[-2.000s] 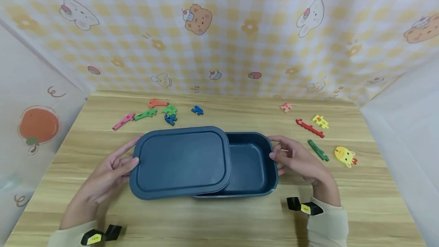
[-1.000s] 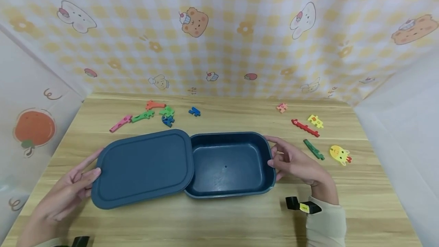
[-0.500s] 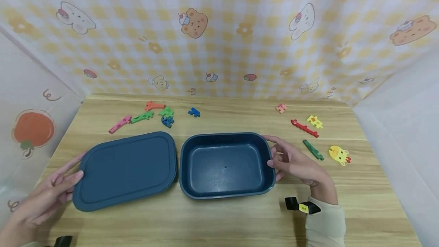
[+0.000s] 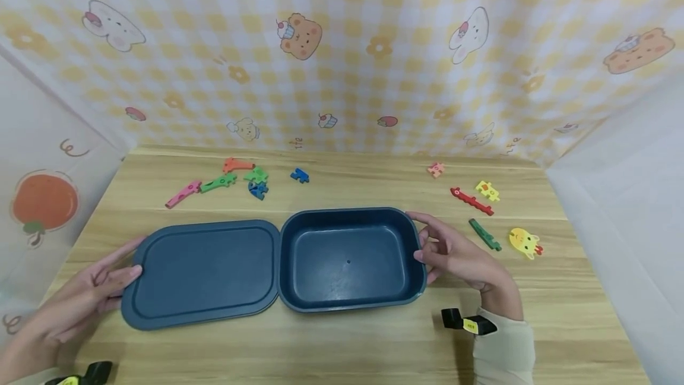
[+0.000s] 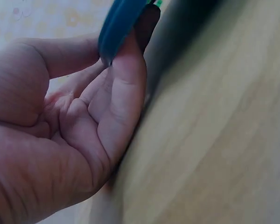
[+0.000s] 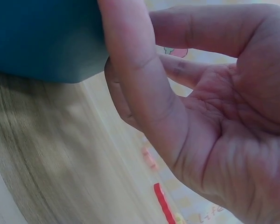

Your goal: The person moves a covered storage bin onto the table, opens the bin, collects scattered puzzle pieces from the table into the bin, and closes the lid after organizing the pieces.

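Note:
A dark blue rectangular lid lies low over the table on the left in the head view, its right end at the box's left side. My left hand pinches the lid's left end, thumb on top and fingers beneath. In the left wrist view the lid's edge sits between thumb and fingers. The matching deep box stands uncovered beside it with nothing inside. At its right end my right hand grips the wall, thumb at the rim and fingers outside. The right wrist view shows the box's outer wall against the fingers.
Behind the lid lie puzzle pieces: pink, green, orange and several more. Right of the box are a red piece, a dark green piece and a yellow giraffe head. A checked curtain hangs behind the table.
My left hand has drawn the lid leftward off the box, uncovering its inside, and the lid has come down beside it. The right hand has kept its grip on the box.

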{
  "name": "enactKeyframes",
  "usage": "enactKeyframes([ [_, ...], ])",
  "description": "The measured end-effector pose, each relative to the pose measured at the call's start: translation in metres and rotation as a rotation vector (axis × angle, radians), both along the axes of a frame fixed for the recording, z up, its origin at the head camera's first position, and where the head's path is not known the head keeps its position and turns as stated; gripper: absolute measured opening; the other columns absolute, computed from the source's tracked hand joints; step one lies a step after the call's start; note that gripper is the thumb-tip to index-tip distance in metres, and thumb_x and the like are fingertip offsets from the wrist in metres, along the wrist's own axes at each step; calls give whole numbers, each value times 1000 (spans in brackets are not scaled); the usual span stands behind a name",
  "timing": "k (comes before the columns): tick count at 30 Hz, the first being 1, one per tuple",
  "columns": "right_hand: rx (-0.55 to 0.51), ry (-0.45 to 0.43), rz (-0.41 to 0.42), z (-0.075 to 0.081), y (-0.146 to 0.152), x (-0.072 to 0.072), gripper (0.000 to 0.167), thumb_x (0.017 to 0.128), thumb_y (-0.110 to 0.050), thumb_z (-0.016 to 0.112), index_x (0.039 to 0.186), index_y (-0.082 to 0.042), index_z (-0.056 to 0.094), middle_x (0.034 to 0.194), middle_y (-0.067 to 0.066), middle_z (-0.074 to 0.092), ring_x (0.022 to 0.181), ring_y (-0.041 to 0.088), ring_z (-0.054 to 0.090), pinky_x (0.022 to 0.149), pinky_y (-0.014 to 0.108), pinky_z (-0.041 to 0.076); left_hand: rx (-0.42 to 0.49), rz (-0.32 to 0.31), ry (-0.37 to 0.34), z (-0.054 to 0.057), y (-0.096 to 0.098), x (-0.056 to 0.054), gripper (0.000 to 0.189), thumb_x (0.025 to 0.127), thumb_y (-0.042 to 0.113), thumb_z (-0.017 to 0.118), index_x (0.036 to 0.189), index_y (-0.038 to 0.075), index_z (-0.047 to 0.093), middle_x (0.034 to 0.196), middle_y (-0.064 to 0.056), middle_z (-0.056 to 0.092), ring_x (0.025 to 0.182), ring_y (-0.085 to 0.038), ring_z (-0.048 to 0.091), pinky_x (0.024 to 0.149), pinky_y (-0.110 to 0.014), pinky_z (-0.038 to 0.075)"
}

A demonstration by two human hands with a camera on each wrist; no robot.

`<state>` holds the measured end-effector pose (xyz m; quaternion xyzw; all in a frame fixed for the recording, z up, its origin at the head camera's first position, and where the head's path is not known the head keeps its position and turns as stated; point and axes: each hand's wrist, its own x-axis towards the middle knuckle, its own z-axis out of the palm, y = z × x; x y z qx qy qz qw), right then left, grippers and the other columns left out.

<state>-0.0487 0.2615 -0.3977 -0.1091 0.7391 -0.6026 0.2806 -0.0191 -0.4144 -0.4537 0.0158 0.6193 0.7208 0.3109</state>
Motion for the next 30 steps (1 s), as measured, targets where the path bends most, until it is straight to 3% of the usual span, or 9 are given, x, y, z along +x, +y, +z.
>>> enactKeyframes([
  [4,-8,-5,-4,-1,0,1,74,105,-4,63,167,-14,25,112,17,49,72,14,67,64,48,67,-226,42,-13,7,9,-1,57,115,8,42,158,44,34,121,16,77,105,-14,78,85,-35,67],
  [7,-19,-12,-11,-3,0,2,73,106,-5,61,168,-14,24,113,17,49,74,14,67,64,48,67,-500,58,-4,18,18,-2,50,114,20,51,161,18,35,110,12,77,94,-9,78,81,-32,67],
  [10,-37,-9,-27,-5,1,4,73,106,-5,61,168,-14,24,112,15,51,75,13,67,63,46,67,-732,62,29,29,28,-5,73,111,31,57,159,-13,25,117,0,70,88,0,73,79,-29,67],
  [11,-46,-3,-36,-7,1,4,73,105,-4,61,167,-13,25,111,14,52,74,13,68,62,45,67,-773,63,42,32,31,-5,77,111,32,58,158,-18,22,120,-8,68,88,2,72,78,-30,67],
  [13,-72,5,-55,-11,1,6,71,105,-2,61,166,-11,27,109,11,55,73,12,69,61,42,67,-832,80,49,36,35,-5,80,109,34,60,157,-19,24,124,-25,64,86,3,69,77,-31,67],
  [16,-124,11,-86,-17,-1,8,67,104,-1,60,164,-7,30,104,4,59,71,10,69,58,37,66,-909,112,60,39,38,-5,79,108,37,62,155,-18,31,128,-36,62,83,3,68,74,-32,68],
  [19,-167,18,-105,-22,-1,9,64,104,0,59,163,-6,33,102,1,60,71,9,69,56,36,65,-979,143,67,38,40,-6,80,106,40,64,153,-18,37,127,-38,61,81,0,67,71,-33,67],
  [24,-249,30,-92,-28,0,9,65,104,2,59,163,-5,32,105,7,64,72,14,73,56,39,65,-1086,194,70,38,44,-9,77,101,41,71,144,-18,48,126,-42,62,81,-11,71,66,-32,66],
  [30,-302,31,-79,-31,0,9,64,104,4,57,163,-5,33,108,9,65,75,16,75,56,37,65,-1150,194,97,37,46,-8,71,101,39,72,136,-20,54,118,-40,67,76,-15,72,59,-29,62],
])
